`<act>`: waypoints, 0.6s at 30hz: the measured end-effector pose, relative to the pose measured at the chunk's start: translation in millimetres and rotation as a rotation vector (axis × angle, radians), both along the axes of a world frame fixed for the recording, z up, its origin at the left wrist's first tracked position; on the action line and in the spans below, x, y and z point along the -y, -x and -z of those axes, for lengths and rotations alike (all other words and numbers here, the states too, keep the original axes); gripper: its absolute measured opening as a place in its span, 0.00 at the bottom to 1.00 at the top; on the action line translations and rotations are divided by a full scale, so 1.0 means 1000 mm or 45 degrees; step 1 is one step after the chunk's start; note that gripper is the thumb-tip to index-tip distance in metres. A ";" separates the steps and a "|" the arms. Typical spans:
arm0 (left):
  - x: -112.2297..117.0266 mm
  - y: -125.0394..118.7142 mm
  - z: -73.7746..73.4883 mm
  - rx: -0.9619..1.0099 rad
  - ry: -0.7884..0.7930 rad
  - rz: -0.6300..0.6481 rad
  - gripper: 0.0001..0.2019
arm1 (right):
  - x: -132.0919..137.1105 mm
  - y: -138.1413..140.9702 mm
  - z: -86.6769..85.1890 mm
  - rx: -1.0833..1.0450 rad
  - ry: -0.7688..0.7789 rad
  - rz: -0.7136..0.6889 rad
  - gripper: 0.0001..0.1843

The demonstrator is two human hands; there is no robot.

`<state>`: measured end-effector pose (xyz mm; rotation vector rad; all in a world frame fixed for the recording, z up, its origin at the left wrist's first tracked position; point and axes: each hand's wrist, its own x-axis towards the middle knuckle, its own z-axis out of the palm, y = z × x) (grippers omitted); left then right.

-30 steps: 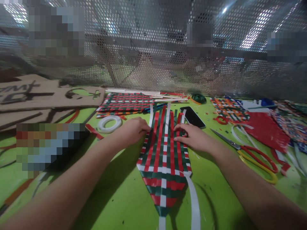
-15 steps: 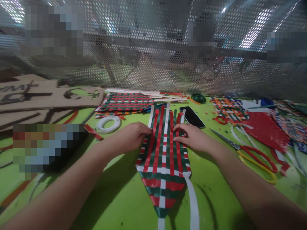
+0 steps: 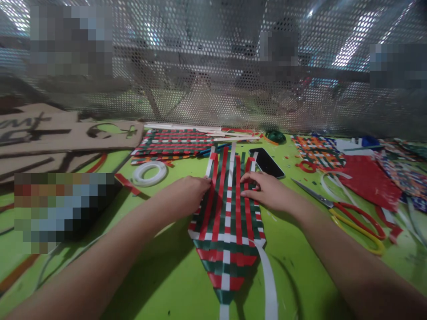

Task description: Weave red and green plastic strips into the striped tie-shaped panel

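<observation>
A: What's lying at the far left?
B: Cut cardboard [image 3: 63, 138] is lying there, and a white roll of tape [image 3: 150, 174] is sitting nearer the middle, on the green table [image 3: 160, 271].
A: And the left hand [image 3: 190, 194]?
B: It's bending in over the left edge of the woven piece [image 3: 228, 229], fingertips bunching close together; I can't tell whether they're pinching a strip.
A: Where's that piece lying?
B: It's lying mid-table between both hands, its red, green and white strips running lengthwise, its folded point facing the person. A loose white strip [image 3: 269, 280] is trailing from its right corner.
A: The right hand [image 3: 268, 190]?
B: Thumb and forefinger are standing slightly apart over the right-hand strips, leaving a narrow gap.
A: Farther right?
B: A phone [image 3: 267, 162] is lying just beyond that hand; then scissors [image 3: 340, 209] are lying near a red sheet [image 3: 372, 178].
</observation>
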<state>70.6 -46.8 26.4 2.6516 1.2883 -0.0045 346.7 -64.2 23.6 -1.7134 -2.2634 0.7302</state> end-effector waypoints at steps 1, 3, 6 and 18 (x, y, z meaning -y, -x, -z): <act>-0.002 0.003 -0.003 0.015 0.052 -0.028 0.21 | 0.000 0.000 0.001 -0.001 0.003 0.000 0.20; -0.006 0.009 -0.007 0.090 0.138 -0.090 0.20 | -0.001 -0.001 0.002 -0.005 0.007 0.000 0.20; -0.012 0.014 -0.010 0.191 0.165 -0.139 0.19 | 0.000 -0.002 0.003 -0.013 -0.010 -0.005 0.19; -0.006 0.009 -0.012 0.088 0.096 -0.085 0.28 | -0.001 -0.003 0.003 0.001 -0.004 -0.013 0.19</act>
